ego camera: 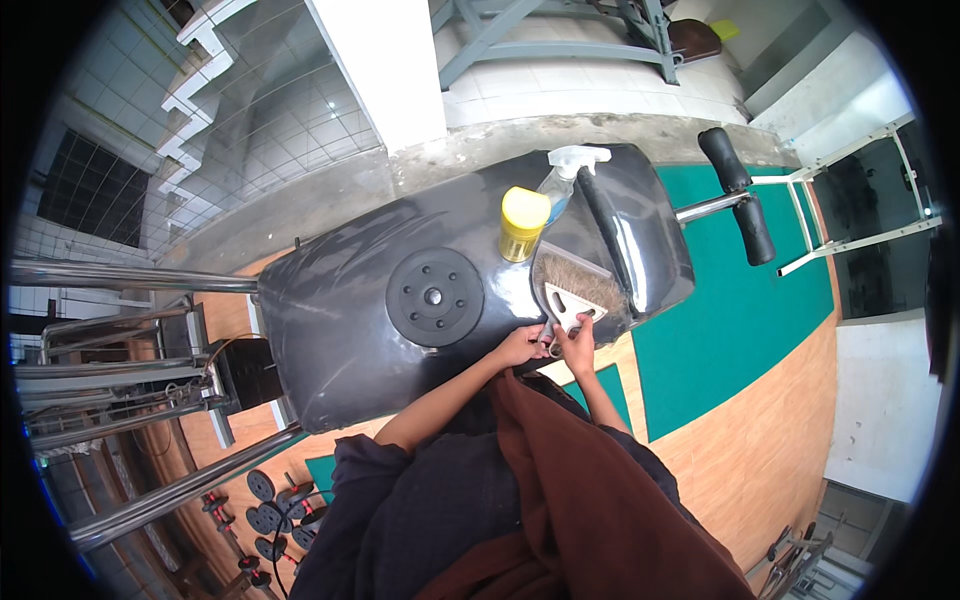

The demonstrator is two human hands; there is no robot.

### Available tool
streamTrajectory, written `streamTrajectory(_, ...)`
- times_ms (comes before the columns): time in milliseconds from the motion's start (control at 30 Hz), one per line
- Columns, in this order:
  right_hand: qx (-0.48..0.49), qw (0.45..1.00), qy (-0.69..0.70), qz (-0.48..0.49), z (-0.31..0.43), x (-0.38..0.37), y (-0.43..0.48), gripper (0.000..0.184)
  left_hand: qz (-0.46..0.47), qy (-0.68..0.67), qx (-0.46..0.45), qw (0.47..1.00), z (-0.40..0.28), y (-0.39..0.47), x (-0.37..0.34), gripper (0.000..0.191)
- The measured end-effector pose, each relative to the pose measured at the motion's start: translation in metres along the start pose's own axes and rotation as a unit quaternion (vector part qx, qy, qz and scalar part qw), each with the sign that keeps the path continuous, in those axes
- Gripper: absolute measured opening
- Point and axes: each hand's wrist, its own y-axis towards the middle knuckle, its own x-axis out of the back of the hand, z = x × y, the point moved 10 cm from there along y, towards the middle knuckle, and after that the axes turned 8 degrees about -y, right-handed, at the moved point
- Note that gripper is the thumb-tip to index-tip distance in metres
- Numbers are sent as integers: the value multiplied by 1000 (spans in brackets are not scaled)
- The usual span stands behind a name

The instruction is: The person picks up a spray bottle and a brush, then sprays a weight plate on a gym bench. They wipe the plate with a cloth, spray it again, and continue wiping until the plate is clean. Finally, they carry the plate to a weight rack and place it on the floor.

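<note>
My right hand (576, 346) grips a hand brush (568, 301) by its white triangular head. The brush's brown bristles (574, 276) fan out away from me over a grey dustpan (574, 253). Close beside it, my left hand (520, 346) has its fingers closed around the dustpan's handle end, which the hands partly hide. Both tools are over the near right part of a black padded bench (360, 352). Just beyond them stand a yellow-lidded canister (521, 225) and a clear spray bottle (559, 184) with a white trigger head. A black weight plate (435, 297) lies flat on the padding, left of my hands.
Chrome bars (135, 276) of a machine frame run in from the left. Several small plates and dumbbells (281, 510) rest on the wood-look floor at lower left. Foam rollers (739, 196) stick out beyond the bench's right end, above a green mat (720, 322). A white pillar (382, 67) rises behind.
</note>
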Motion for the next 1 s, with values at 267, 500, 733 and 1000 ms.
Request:
streamTrajectory(267, 73, 989, -120, -53, 38, 34, 29, 50, -86, 9, -31, 996, -15, 24, -2, 39)
streamTrajectory(500, 2, 996, -76, -39, 49, 74, 16, 42, -93, 47, -40, 994, -11, 25, 0, 37)
streamTrajectory(733, 0, 999, 5, -45, 69, 122, -1, 27, -94, 88, -38, 991, -8, 22, 5, 41)
streamTrajectory(1000, 83, 982, 139, 97, 144, 168, -33, 10, -148, -10, -131, 980, -48, -56, 41, 39)
